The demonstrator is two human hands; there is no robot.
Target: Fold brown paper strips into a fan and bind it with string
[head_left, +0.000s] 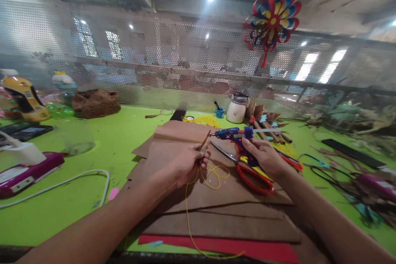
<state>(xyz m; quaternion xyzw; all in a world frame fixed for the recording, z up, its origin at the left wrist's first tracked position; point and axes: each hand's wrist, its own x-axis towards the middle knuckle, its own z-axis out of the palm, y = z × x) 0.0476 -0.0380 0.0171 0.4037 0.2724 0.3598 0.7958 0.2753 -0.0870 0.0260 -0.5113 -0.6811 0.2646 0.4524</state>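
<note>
My right hand (260, 152) is wrapped round the handle of a blue hot glue gun (233, 133), with a pale glue stick (266, 130) coming out of its back. The nozzle points left at the tip of a thin brown strip (204, 140), which looks like a dry leaf or bark. That strip is pinched upright in the fingers of my left hand (190, 159). Below it, a yellow string (187, 210) loops and trails down over the brown cardboard (173, 156). Between my hands, scissors with red handles (255, 181) lie on the cardboard, blades toward the upper left.
A white-filled jar (237, 108) and small rolled bundles (262, 123) stand at the back. Left are a purple power strip (37, 172), a white cable (62, 187) and a clear container (77, 138). Red paper (247, 249) lies at the front edge; cords and dry leaves lie right.
</note>
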